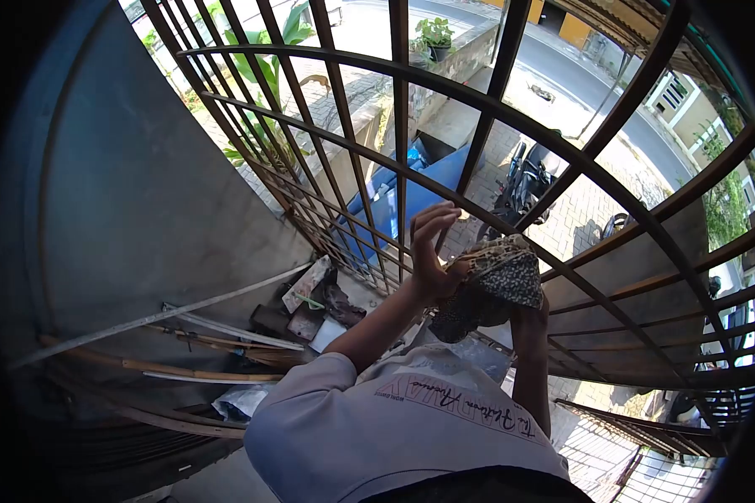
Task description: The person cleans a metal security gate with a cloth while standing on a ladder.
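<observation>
A bunched patterned cloth (503, 272), with a black-and-white speckled part and a tan net-like part, is up in front of my chest near the metal bars. My left hand (434, 251) is at its left side, fingers stretched upward and apart, the thumb beside or touching the cloth. From below, my right hand (530, 312) reaches the cloth and appears to hold it up; the cloth hides most of its fingers.
Dark metal bars (401, 109) stand close ahead. A grey wall (151, 176) is at the left. Long poles (235, 325) and stacked blocks (306, 293) lie at lower left. Beyond the bars are a blue bin (365, 226), a motorcycle (524, 180) and a potted plant (434, 38).
</observation>
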Demonstrator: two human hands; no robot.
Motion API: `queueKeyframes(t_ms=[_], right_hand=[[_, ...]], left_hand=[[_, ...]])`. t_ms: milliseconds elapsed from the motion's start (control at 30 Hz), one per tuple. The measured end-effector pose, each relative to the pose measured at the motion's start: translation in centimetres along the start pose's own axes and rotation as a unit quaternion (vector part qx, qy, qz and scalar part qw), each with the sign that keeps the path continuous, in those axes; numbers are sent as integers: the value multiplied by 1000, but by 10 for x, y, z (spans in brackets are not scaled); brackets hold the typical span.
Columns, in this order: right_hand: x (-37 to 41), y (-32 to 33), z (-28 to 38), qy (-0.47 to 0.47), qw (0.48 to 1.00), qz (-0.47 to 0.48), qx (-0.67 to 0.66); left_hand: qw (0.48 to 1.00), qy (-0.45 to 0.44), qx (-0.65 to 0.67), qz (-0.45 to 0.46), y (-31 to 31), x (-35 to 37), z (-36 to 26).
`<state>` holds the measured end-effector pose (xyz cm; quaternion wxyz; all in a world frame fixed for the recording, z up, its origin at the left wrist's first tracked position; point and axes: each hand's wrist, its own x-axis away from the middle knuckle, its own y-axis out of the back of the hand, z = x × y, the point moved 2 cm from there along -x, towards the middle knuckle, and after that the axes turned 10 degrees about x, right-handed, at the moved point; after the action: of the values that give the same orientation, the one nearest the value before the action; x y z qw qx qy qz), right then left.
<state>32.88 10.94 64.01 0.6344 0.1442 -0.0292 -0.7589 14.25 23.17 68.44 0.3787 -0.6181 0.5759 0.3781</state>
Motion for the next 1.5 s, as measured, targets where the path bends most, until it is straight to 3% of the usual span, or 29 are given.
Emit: queueKeyframes(t_ms=[33, 67, 100, 133, 167, 233, 300, 333, 433, 500, 567, 600, 700, 733, 767, 833, 867, 933, 1033, 1100, 1133, 1167, 1233, 1367, 1500], right_hand=[[-4, -2, 12, 4, 999, 27, -32], [-6, -4, 22, -9, 987, 84, -138], [-9, -9, 35, -23, 960, 139, -244], [-15, -14, 62, -19, 984, 153, -87], [-23, -14, 65, -22, 983, 158, -90], [-36, -13, 68, 26, 973, 216, -81], [-50, -5, 80, 107, 980, 166, 33], [-53, 0, 74, 93, 982, 162, -2], [-61, 10, 65, 85, 985, 140, -57], [-64, 13, 65, 87, 985, 126, -81], [-65, 11, 67, 91, 986, 106, -87], [-63, 12, 69, 100, 987, 95, -83], [-60, 23, 67, 97, 988, 73, -95], [-56, 28, 64, 84, 988, 70, -106], [-51, 32, 61, 79, 989, 69, -106], [-47, 40, 55, 60, 990, 52, -118], [-45, 45, 57, 59, 990, 51, -120], [-46, 54, 63, 60, 989, 41, -127], [-47, 63, 70, 96, 989, 19, -109], [-44, 70, 69, 117, 986, 27, -111], [-41, 73, 69, 114, 987, 26, -111], [-37, 76, 69, 110, 988, 21, -109], [-25, 82, 61, 90, 989, 27, -115], [12, 98, 27, -11, 995, -35, -88], [57, 104, -11, -113, 985, -117, -60]], left_hand=[[984, -27, 178, -11, 0, 17, -9], [984, -25, 175, -12, -3, 29, -24], [976, 95, 192, 33, -9, 41, -36], [952, 217, 204, 75, -14, 50, -43], [952, 221, 198, 73, -11, 59, -35], [817, 423, 379, -99, 1, 77, 6], [882, 316, 229, -264, 37, 2, -1], [898, 228, 121, -356, 48, -33, -12], [891, 145, 134, -408, 83, -75, 39], [921, 202, 53, -328, 66, -95, 62], [945, 205, -209, -145, 35, -89, 85], [954, 176, -199, -141, 32, -82, 86], [960, 204, -142, -130, 42, -64, 92], [961, 149, -214, -90, 44, -55, 87], [961, 153, -213, -87, 46, -51, 88], [962, 12, -259, -87, 46, -51, 88], [962, 14, -258, -85, 43, -57, 86], [959, 155, -184, -149, 35, -84, 76], [963, 149, -118, -190, 32, -106, 75], [974, 82, -106, -181, 29, -101, 87], [973, 139, -105, -154, 38, -91, 96], [978, 100, -112, -146, 39, -92, 94], [964, 157, -185, -104, 41, -92, 89], [979, 96, -157, -92, 43, -100, 97], [974, 120, -162, -101, 38, -101, 93]])
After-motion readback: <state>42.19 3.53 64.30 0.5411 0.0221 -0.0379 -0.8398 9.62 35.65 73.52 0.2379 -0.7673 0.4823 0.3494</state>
